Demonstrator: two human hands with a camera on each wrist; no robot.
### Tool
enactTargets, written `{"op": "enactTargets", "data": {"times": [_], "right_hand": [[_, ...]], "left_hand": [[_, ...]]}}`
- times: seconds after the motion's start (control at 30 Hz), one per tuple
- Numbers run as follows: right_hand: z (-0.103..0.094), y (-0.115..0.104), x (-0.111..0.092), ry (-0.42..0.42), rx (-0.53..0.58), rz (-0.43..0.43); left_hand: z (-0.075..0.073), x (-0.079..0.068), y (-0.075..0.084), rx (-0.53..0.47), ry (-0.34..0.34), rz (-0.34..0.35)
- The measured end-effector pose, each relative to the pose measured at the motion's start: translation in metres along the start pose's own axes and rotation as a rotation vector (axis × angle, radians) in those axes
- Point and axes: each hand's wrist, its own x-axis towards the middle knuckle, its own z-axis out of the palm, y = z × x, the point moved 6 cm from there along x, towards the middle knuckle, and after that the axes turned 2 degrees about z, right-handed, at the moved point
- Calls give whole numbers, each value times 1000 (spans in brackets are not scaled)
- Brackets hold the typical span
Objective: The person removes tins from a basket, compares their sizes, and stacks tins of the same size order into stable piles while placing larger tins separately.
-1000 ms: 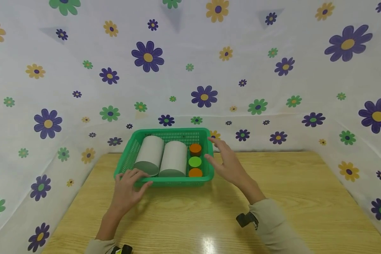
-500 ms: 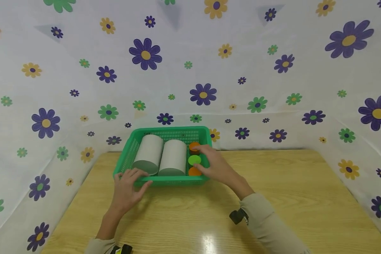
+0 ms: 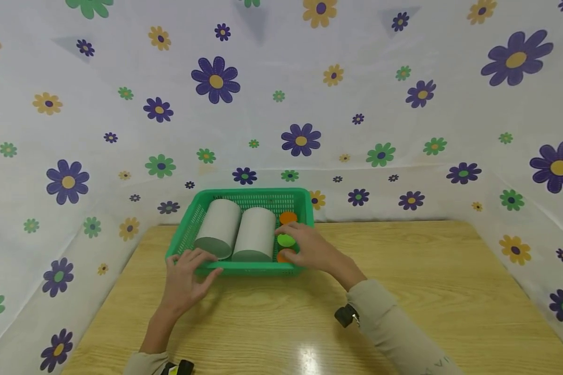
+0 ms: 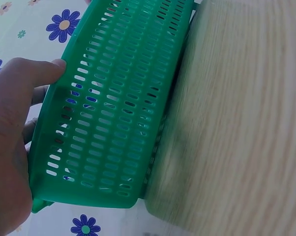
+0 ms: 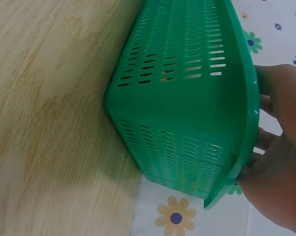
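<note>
My left hand [image 3: 183, 284] grips the front-left rim of a green plastic basket [image 3: 258, 270]. In the left wrist view the thumb of the left hand [image 4: 13, 123] lies on the rim, with fingers behind the wall. My right hand [image 3: 314, 250] reaches over the right side into the basket, fingers and thumb spread about a green round-topped piece [image 3: 286, 240]. Whether they touch it is hidden. Orange round-topped pieces stand behind it [image 3: 288, 217] and in front of it [image 3: 285, 256], the front one partly covered by the thumb. Two white cylinders [image 3: 219, 221] [image 3: 255, 232] lie to their left.
The basket stands at the back of a wood-grain table [image 3: 403, 291]. A white cloth with printed flowers [image 3: 262, 114] hangs behind and at both sides, close to the basket's far edge.
My right hand has moved left from beside the basket's right rim to over the round-topped pieces, and its fingers have dropped lower. My left hand stays at the front-left rim.
</note>
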Motion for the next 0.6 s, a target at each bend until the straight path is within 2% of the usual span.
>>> {"op": "enactTargets", "data": {"times": [0.2, 0.43, 0.6], "right_hand": [[10, 2, 11, -97, -72, -14], [15, 7, 18, -164, -157, 5], [20, 8, 20, -201, -179, 25]], "left_hand": [[-2, -2, -2, -5, -5, -5], [-1, -3, -3, -15, -12, -18], [-1, -3, -4, -20, -10, -20]]}}
